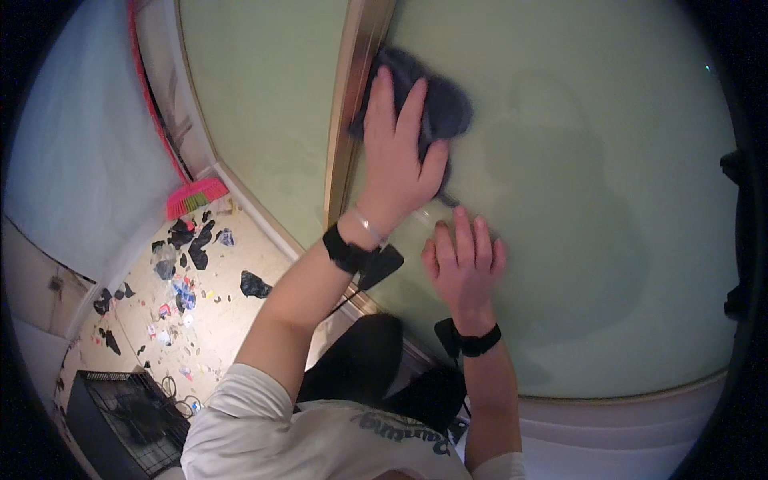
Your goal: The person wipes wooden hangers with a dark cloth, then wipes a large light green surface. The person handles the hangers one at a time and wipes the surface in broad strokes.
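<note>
A dark grey cloth [444, 100] lies pressed against a pale green frosted glass panel [592, 240], close beside its brass-coloured frame strip [346, 120]. My left hand [398, 152] holds it there, fingers spread over the fabric and the thumb apart. A thin tail of the cloth hangs down near the fingertips of my right hand [464, 256]. That hand is open, its fingers slightly bent and resting on or just off the glass; contact is hard to tell. Both wrists wear black bands with small dark boxes.
A pink broom [196, 198] leans in the far left corner. Torn black plastic and small litter [184, 296] cover the pale floor [228, 328]. A black wire-mesh appliance [132, 416] stands at lower left. A second glass panel [264, 104] continues left of the frame strip.
</note>
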A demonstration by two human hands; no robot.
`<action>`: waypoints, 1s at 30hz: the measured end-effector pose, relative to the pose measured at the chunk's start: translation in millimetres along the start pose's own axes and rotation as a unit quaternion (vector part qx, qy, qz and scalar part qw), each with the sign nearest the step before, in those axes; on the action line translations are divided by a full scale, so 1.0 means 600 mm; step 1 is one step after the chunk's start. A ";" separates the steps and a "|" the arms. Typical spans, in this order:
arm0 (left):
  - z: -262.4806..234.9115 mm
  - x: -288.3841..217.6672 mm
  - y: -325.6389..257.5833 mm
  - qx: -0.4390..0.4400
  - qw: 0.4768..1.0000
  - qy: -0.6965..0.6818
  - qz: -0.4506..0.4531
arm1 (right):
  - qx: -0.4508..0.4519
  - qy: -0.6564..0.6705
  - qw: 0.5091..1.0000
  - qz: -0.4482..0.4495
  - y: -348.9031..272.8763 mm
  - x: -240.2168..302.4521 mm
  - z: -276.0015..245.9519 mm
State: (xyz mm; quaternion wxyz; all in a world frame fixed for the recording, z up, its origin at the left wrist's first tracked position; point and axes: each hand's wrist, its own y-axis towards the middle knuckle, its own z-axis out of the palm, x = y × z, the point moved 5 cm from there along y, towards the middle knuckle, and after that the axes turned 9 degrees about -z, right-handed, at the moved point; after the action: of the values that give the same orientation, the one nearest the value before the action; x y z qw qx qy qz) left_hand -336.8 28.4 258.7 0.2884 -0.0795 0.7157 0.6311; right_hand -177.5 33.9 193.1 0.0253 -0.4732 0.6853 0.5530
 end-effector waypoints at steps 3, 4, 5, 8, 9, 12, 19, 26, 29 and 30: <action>0.002 0.045 -0.079 0.006 0.999 0.004 -0.031 | -0.007 0.012 1.000 -0.017 -0.017 0.018 0.012; 0.001 0.061 -0.120 0.011 0.998 0.008 -0.062 | -0.005 0.010 1.000 -0.024 -0.015 0.023 0.014; 0.000 0.077 -0.166 0.032 0.994 0.004 -0.106 | 0.005 0.011 0.999 -0.033 -0.022 0.030 0.016; 0.013 0.137 -0.321 0.083 0.973 -0.001 -0.214 | 0.010 0.024 0.999 -0.041 -0.035 0.044 0.022; 0.014 0.151 -0.359 0.084 0.968 -0.005 -0.238 | 0.007 0.033 0.999 -0.040 -0.039 0.048 0.024; 0.024 0.141 -0.349 0.063 0.967 -0.019 -0.245 | 0.023 0.066 0.995 -0.069 -0.055 0.052 0.029; 0.013 -0.021 -0.049 0.044 0.998 0.022 0.037 | 0.016 0.140 0.990 0.014 -0.103 -0.003 -0.021; 0.048 -0.027 -0.191 0.152 0.983 0.076 0.074 | 0.009 0.062 0.995 0.082 -0.122 -0.041 -0.058; 0.061 0.020 -0.374 0.273 0.956 0.088 0.060 | 0.040 0.067 0.995 0.054 -0.138 -0.017 -0.041; 0.065 0.037 -0.415 0.294 0.950 0.085 0.064 | 0.053 0.069 0.995 0.044 -0.144 -0.012 -0.039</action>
State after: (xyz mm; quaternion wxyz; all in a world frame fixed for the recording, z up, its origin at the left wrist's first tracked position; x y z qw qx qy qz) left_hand -224.0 23.6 32.1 0.1961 0.0009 0.8950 0.4008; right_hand -103.5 25.4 142.6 -0.0213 -0.4779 0.7338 0.4825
